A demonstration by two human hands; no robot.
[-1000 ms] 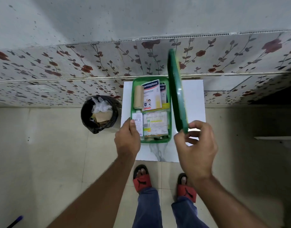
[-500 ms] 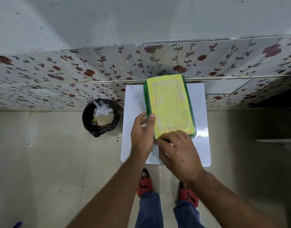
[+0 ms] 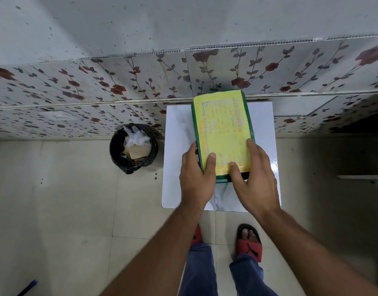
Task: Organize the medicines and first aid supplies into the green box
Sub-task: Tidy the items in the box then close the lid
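The green box (image 3: pixel 230 178) lies on the small white table (image 3: pixel 177 146) with its lid down. A yellow printed label (image 3: pixel 223 127) covers the lid. The medicines and supplies are hidden inside. My left hand (image 3: pixel 196 178) grips the box's near left corner, thumb on the label. My right hand (image 3: pixel 255 178) presses on the near right corner, fingers spread over the lid and its front edge.
A black waste bin (image 3: pixel 133 148) with plastic and cardboard stands on the floor left of the table. A flowered wall panel (image 3: pixel 119 88) runs behind the table. My feet in red sandals (image 3: pixel 250 244) stand in front of it.
The lid, held upright by my right hand a second ago, has swung down onto the box. Both hands have moved onto the box's near corners.
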